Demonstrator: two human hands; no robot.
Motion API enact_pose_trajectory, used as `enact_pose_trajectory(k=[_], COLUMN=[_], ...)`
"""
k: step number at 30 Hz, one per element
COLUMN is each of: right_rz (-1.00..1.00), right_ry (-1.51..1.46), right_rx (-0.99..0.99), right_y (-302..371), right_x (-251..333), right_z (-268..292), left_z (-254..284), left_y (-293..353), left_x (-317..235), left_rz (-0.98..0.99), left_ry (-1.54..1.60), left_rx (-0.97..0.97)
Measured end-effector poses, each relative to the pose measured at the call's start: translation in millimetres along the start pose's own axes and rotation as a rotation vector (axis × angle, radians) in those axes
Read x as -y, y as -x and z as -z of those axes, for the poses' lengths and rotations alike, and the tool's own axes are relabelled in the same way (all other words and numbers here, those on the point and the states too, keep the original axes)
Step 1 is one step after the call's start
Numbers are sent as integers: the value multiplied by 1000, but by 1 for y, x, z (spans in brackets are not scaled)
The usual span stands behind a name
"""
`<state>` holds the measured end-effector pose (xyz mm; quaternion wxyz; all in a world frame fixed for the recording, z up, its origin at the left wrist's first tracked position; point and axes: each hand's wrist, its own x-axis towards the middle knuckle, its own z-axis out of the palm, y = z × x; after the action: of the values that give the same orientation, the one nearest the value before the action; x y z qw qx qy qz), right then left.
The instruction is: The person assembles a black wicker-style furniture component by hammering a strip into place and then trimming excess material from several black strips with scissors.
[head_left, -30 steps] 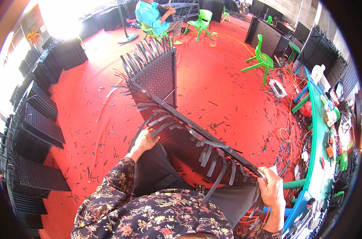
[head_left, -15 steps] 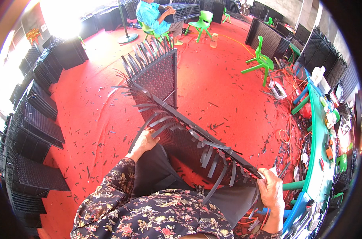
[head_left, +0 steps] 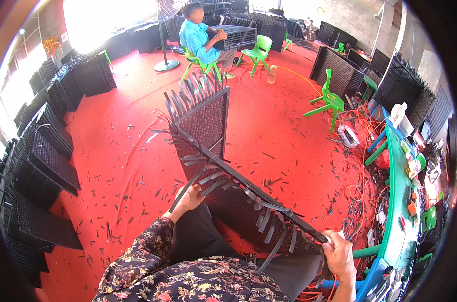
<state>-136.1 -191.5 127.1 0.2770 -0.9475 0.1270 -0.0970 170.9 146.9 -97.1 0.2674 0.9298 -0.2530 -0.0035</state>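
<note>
Head view: left hand (head_left: 189,199) fingers clamped on woven panel (head_left: 223,196) edge; right hand (head_left: 339,254) fingers clamped on its far corner. Best gripped evenly, clear of the loose strips (head_left: 269,229) between.

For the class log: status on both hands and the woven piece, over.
Left hand gripping woven frame. Right hand gripping its far corner. Loose strips dangling; nothing blocking.

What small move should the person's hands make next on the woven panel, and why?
Probably tuck in one loose strip near the right hand. That hand grips the corner of the dark woven panel, the left hand steadies the panel's near edge, and many strip ends hang unwoven along that edge.
</note>
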Motion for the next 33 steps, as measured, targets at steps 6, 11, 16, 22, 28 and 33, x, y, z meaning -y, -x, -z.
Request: enact_pose_trajectory(k=[6,11,16,22,28,33], right_rz=[150,512,597,527,17,-107], right_ry=[102,332,311,306,220,67], right_rx=[-108,12,-91,76,105,98], right_y=[-67,-183,-228,-126,-32,-13], right_x=[61,141,149,88,-7,-17], right_z=[51,29,17,23,35,14], left_z=[-11,5,-19,5,1,-2], left_y=[0,0,-4,14,-1,4], left_x=[6,-9,4,-3,-21,1], left_rz=[52,74,144,44,53,69], left_ry=[-19,51,21,2,-42,15], left_rx=[-40,4,-29,-137,-73,-49])
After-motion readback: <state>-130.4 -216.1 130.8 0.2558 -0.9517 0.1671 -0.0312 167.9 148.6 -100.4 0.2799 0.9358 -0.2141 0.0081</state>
